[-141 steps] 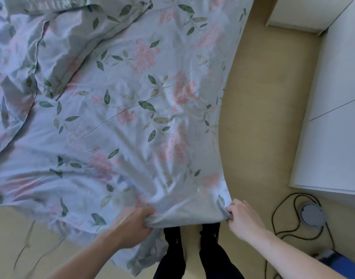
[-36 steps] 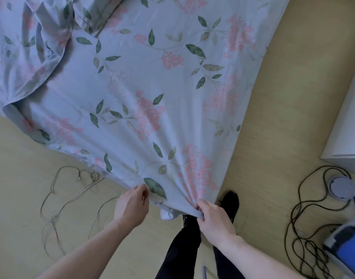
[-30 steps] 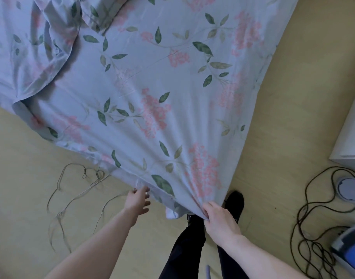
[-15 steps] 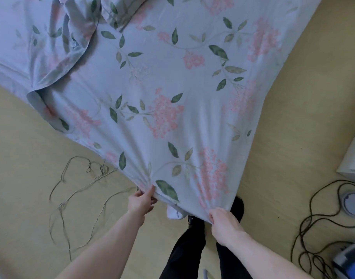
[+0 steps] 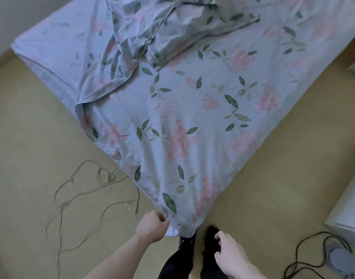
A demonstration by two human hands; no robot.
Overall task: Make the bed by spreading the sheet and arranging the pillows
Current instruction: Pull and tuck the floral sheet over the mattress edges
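Note:
A pale blue sheet (image 5: 192, 109) printed with pink flowers and green leaves lies spread over the bed, and its near corner hangs down to the floor in front of me. My left hand (image 5: 152, 226) has its fingers curled at that corner's left edge and grips the cloth. Just right of the corner, above my feet, my right hand (image 5: 227, 252) is off the sheet, loosely curled and holding nothing. Crumpled bedding of the same print (image 5: 168, 29), maybe a pillow, is heaped at the far side of the bed.
A thin tangled cord (image 5: 88, 198) lies on the yellow floor to the left. A black cable and a round grey device (image 5: 338, 256) sit at the lower right, below a white cabinet (image 5: 350, 208). My black-socked feet (image 5: 211, 238) stand at the sheet's corner.
My right hand has let go of the sheet's corner and drawn back to the right. The corner has dropped to the floor. My view has lifted, showing more of the bed.

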